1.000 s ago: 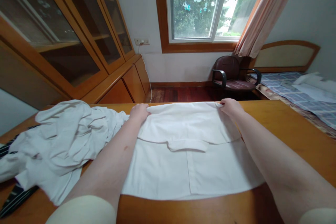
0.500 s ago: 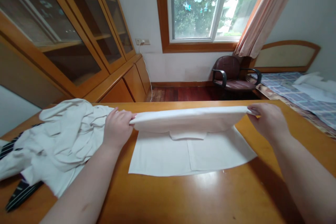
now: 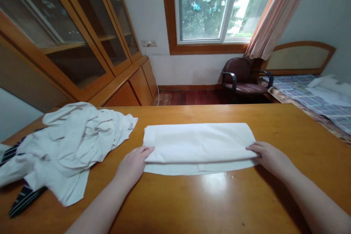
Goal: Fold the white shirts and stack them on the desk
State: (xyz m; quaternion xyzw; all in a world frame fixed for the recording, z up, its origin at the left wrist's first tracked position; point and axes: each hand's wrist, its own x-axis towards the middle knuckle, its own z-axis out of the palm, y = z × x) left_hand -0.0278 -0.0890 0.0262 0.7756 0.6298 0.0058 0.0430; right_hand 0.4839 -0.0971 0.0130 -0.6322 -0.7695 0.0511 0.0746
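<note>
A white garment [image 3: 196,142], folded into a wide flat band, lies on the wooden table in front of me. Its upper layer is doubled toward me, and a strip of the lower layer with a vertical seam shows below the fold. At the left end of that folded edge, my left hand [image 3: 134,164] is closed on the cloth, thumb and fingers pinching it. My right hand [image 3: 270,157] pinches the opposite end in the same way. Both hands rest low, close to the tabletop. The fingertips under the cloth are hidden.
To the left lies a crumpled heap of white cloth [image 3: 79,142], with black striped fabric [image 3: 26,199] under it. The table [image 3: 192,208] ends at a far edge; beyond stand a chair [image 3: 244,76], a bed [image 3: 296,84] and a glass-fronted cabinet [image 3: 109,76].
Both hands have come down and toward me, bringing the raised edge of the garment over its lower part. The cloth now lies flat, its tab covered.
</note>
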